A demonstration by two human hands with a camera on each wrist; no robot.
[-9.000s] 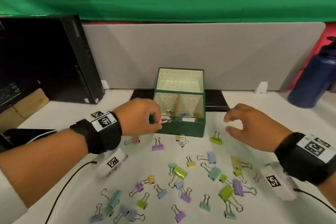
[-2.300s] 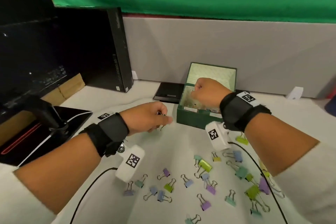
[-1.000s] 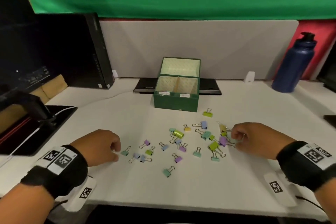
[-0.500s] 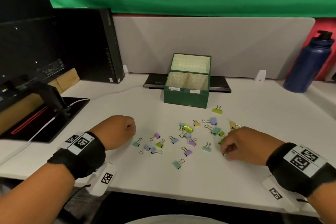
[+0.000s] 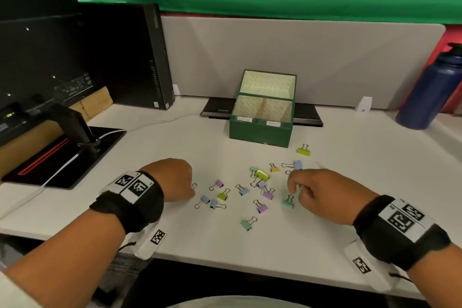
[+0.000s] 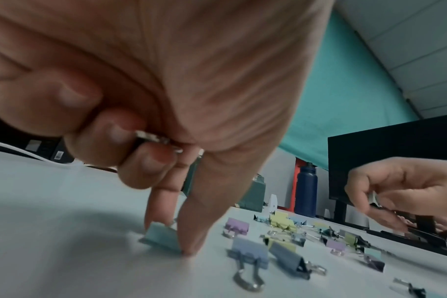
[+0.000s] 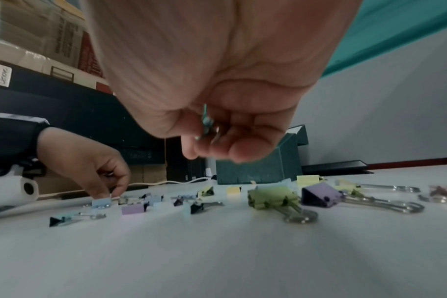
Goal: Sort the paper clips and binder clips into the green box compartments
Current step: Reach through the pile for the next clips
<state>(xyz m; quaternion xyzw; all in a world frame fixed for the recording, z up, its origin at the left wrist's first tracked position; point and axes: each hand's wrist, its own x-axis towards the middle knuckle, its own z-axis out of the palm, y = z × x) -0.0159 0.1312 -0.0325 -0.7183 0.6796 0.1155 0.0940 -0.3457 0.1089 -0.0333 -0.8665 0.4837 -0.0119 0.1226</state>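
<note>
The green box stands open at the back of the white desk, with two front compartments. Coloured binder clips lie scattered in front of it. My left hand is at the left end of the scatter. Its thumb and forefinger pinch a pale blue binder clip that rests on the desk, and its curled fingers hold a small silver clip. My right hand hovers over the right side of the scatter, fingers curled round a small teal clip.
A black monitor and its stand fill the left side. A flat black device lies behind the box, and a dark blue bottle stands at the back right. A grey partition closes the rear. The desk's front edge is close.
My left hand has moved right onto the leftmost clip and now pinches it. My right hand has lifted a little off the pile, still holding its clip.
</note>
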